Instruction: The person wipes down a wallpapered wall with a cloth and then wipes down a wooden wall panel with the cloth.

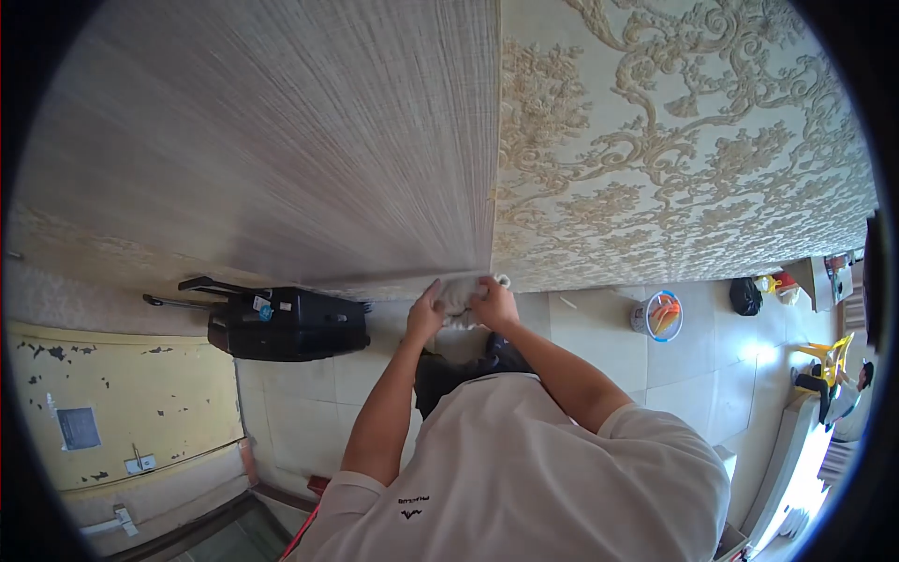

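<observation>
A crumpled, pale grey-white cloth point(457, 292) is bunched between my two hands at the foot of the walls, low in front of my body. My left hand point(426, 314) grips its left side, fingers curled in. On the other side, my right hand point(494, 307) has its fingers closed on the cloth, and a twisted white end sticks out beyond them. Part of the cloth hangs down between the hands. Some of my fingertips are hidden in its folds.
A black suitcase point(290, 323) lies left by the wall, near a peeling yellow door point(140, 403). Rightward on the tiled floor are a bucket point(642, 318) holding orange items and a black bag point(745, 296). A person point(845, 398) is at far right beside a yellow chair point(824, 354).
</observation>
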Motion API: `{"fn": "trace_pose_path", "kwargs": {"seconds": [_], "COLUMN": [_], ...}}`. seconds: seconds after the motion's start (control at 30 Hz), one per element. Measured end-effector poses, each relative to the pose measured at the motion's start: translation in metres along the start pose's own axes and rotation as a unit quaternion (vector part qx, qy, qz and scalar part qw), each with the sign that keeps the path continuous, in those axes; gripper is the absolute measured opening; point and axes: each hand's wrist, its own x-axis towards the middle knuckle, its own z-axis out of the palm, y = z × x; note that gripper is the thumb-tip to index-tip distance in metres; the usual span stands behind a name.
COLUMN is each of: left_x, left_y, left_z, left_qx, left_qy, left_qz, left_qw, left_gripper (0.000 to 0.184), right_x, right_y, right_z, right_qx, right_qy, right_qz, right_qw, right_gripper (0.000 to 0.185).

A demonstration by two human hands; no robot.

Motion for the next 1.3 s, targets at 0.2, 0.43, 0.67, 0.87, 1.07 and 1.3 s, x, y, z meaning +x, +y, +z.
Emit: {"fn": "trace_pose_path", "kwargs": {"seconds": [0.2, 0.43, 0.67, 0.87, 1.07, 1.3], "left_x": [-0.035, -0.083, -0.076, -0.048, -0.042, -0.06], "left_y": [-0.025, -0.017, -0.005, -0.049, -0.026, 0.028], "left_z": [0.009, -0.014, -0.042, -0.025, -0.019, -0.026], "left_qx": [-0.188, -0.308, -0.659, -0.682, -0.66, -0.721], "left_qy": [-0.045, -0.088, -0.169, -0.135, 0.017, 0.003], "left_qz": [-0.029, -0.169, -0.207, -0.286, -0.275, -0.244], "left_qw": [0.981, 0.932, 0.703, 0.659, 0.699, 0.649], "left_gripper": [0.05, 0.062, 0.071, 0.046, 0.044, 0.04], "right_x": [-0.021, -0.043, -0.051, -0.054, -0.05, -0.036], "right_y": [-0.04, -0.06, -0.087, -0.099, -0.05, 0.033], "right_z": [-0.043, -0.027, -0.003, -0.01, -0.031, -0.046], "right_qx": [-0.011, -0.224, -0.23, -0.075, 0.049, 0.265], "right_qy": [-0.073, -0.16, -0.244, -0.222, -0.279, -0.199], "right_qz": [-0.034, -0.318, -0.412, -0.525, -0.218, 0.21], "right_qw": [0.997, 0.907, 0.847, 0.818, 0.934, 0.92], "right_gripper": [0.05, 0.08, 0.079, 0.027, 0.032, 0.057]}}
